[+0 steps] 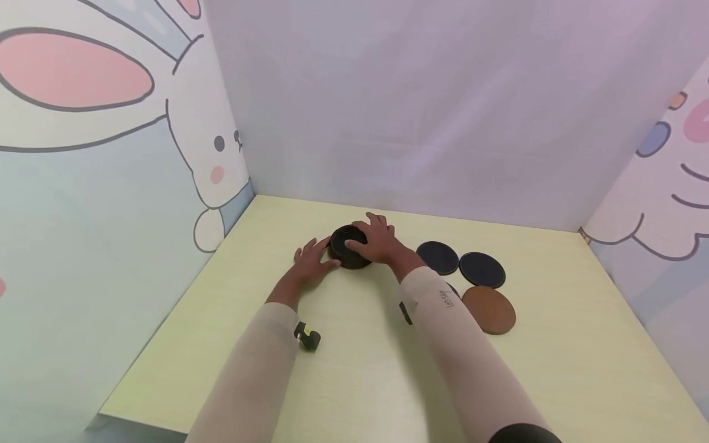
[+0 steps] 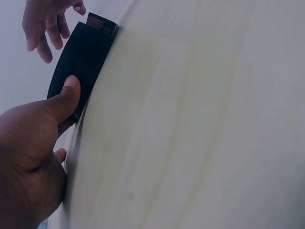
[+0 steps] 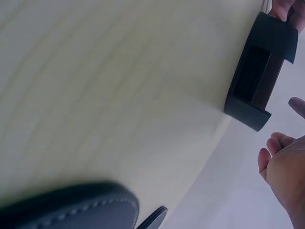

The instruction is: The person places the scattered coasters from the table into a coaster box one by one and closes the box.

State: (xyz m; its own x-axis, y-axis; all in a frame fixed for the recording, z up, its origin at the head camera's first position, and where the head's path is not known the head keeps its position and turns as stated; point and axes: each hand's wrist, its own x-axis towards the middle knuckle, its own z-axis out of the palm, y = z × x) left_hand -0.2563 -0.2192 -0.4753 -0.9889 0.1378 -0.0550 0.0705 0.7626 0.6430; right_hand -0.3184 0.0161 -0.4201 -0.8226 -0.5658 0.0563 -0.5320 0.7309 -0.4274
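Note:
A black round coaster holder (image 1: pixel 342 249) stands on the table toward the back. My left hand (image 1: pixel 311 263) holds its left side, the thumb pressed along the outer wall in the left wrist view. Over its right edge hovers my right hand (image 1: pixel 379 240), fingers spread; in the right wrist view this hand (image 3: pixel 288 174) is apart from the holder. A cutout in the wall of the holder (image 3: pixel 240 107) shows something brown and dark inside. Two dark round coasters (image 1: pixel 437 258) and a brown coaster (image 1: pixel 490 311) lie to the right. Another dark coaster is mostly hidden behind my right sleeve.
The pale table (image 1: pixel 343 381) meets a light curtain wall (image 1: pixel 415 123) behind the holder. Printed side panels with a rabbit (image 1: pixel 207 154) stand at left and right. A small black device (image 1: pixel 307 337) is strapped to my left wrist.

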